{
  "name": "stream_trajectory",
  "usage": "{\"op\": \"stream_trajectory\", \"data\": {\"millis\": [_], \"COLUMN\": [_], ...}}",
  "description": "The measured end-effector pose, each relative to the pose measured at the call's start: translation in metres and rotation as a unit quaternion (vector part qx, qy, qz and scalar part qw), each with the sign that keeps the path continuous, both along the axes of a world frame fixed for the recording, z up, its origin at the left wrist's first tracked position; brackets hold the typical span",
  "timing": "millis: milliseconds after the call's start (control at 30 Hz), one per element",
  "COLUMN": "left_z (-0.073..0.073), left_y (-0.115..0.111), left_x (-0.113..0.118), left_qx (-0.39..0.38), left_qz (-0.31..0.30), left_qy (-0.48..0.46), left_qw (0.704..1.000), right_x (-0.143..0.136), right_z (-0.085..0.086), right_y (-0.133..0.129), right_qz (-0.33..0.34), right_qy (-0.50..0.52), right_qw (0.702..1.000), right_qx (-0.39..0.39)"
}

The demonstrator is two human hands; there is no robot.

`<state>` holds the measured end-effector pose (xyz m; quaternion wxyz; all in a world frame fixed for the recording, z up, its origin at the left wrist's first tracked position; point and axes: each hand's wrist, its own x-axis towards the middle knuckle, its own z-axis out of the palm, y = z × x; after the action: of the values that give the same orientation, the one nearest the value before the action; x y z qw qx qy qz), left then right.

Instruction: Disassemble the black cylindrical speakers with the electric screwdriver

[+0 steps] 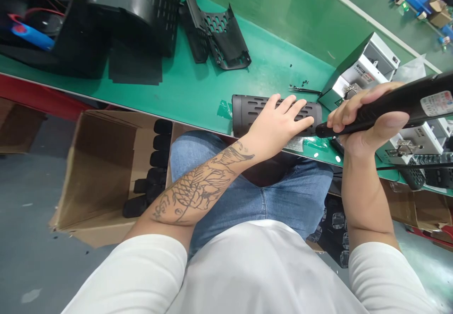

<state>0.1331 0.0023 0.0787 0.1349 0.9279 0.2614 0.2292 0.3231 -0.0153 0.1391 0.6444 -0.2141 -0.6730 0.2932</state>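
Observation:
A dark slotted housing (244,115) lies lengthwise along the near edge of the green bench. My left hand (278,123) rests on top of it with spread fingers, pressing its slotted face. Wrapped in my right hand (371,113) is a black handheld tool (392,101) with a white label, held sideways. The tool's narrow tip reaches the right end of the housing; whether it touches cannot be made out. Tweezers (305,90) and tiny black bits (304,83) lie just behind the housing.
Large black shells (134,2) and a blue-handled tool (33,35) fill the bench's left side. A curved slotted cover (230,45) lies farther back. White boxy machines (364,68) stand at right. An open carton (95,163) with black parts sits below left.

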Motion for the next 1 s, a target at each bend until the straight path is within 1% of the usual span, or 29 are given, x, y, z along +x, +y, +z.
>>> {"op": "stream_trajectory", "data": {"millis": [100, 167, 233, 300, 367, 433, 500, 567, 600, 633, 667, 700, 733, 767, 800, 833, 900, 967, 1000], "left_z": [0.001, 0.002, 0.003, 0.004, 0.006, 0.008, 0.01, 0.01, 0.01, 0.01, 0.009, 0.009, 0.009, 0.01, 0.011, 0.013, 0.016, 0.019, 0.02], "left_y": [0.0, -0.001, -0.001, -0.002, -0.002, -0.001, 0.001, 0.002, 0.003, 0.004, 0.004, 0.005, 0.005, 0.006, 0.005, 0.005, 0.004, 0.005, 0.007], "left_x": [0.0, 0.001, 0.001, 0.0, -0.001, -0.002, -0.002, -0.002, -0.002, -0.001, -0.001, -0.001, -0.001, -0.001, -0.001, -0.001, -0.003, -0.006, -0.009], "left_qx": [0.012, 0.006, -0.01, -0.012, -0.001, 0.005, -0.001, -0.007, -0.008, -0.009, -0.01, -0.011, -0.011, -0.01, -0.008, -0.005, -0.006, -0.023, -0.035], "left_qz": [0.001, 0.001, 0.003, 0.004, 0.0, -0.005, -0.01, -0.011, -0.011, -0.01, -0.009, -0.009, -0.011, -0.014, -0.018, -0.023, -0.032, -0.035, -0.028], "left_qy": [0.019, 0.02, 0.014, 0.016, 0.021, 0.023, 0.025, 0.028, 0.028, 0.026, 0.022, 0.019, 0.017, 0.018, 0.021, 0.026, 0.029, 0.007, -0.011], "left_qw": [1.0, 1.0, 1.0, 1.0, 1.0, 1.0, 1.0, 1.0, 1.0, 1.0, 1.0, 1.0, 1.0, 1.0, 1.0, 0.999, 0.999, 0.999, 0.999], "right_x": [0.003, 0.004, 0.004, 0.003, 0.001, 0.001, 0.006, 0.017, 0.025, 0.033, 0.043, 0.052, 0.062, 0.07, 0.078, 0.084, 0.09, 0.089, 0.087], "right_z": [-0.001, 0.0, -0.001, -0.002, -0.005, -0.005, 0.002, 0.016, 0.024, 0.032, 0.039, 0.044, 0.046, 0.045, 0.042, 0.036, 0.023, 0.013, 0.011], "right_y": [0.006, 0.008, 0.008, 0.005, 0.0, -0.003, -0.001, 0.008, 0.015, 0.024, 0.034, 0.044, 0.055, 0.064, 0.072, 0.078, 0.084, 0.081, 0.076], "right_qz": [0.048, 0.071, 0.077, 0.059, 0.009, -0.063, -0.098, -0.153, -0.196, -0.261, -0.323, -0.382, -0.425, -0.451, -0.467, -0.472, -0.464, -0.452, -0.445], "right_qy": [-0.024, -0.035, -0.037, -0.029, -0.027, -0.026, -0.024, 0.024, 0.047, 0.078, 0.086, 0.096, 0.1, 0.099, 0.107, 0.109, 0.105, 0.094, 0.086], "right_qw": [0.998, 0.996, 0.996, 0.998, 1.0, 0.997, 0.994, 0.987, 0.978, 0.962, 0.942, 0.919, 0.9, 0.887, 0.877, 0.875, 0.878, 0.885, 0.889], "right_qx": [0.026, 0.033, 0.027, 0.013, -0.003, -0.026, -0.051, -0.049, -0.044, -0.027, -0.021, -0.012, -0.011, -0.015, -0.016, -0.024, -0.043, -0.056, -0.062]}}
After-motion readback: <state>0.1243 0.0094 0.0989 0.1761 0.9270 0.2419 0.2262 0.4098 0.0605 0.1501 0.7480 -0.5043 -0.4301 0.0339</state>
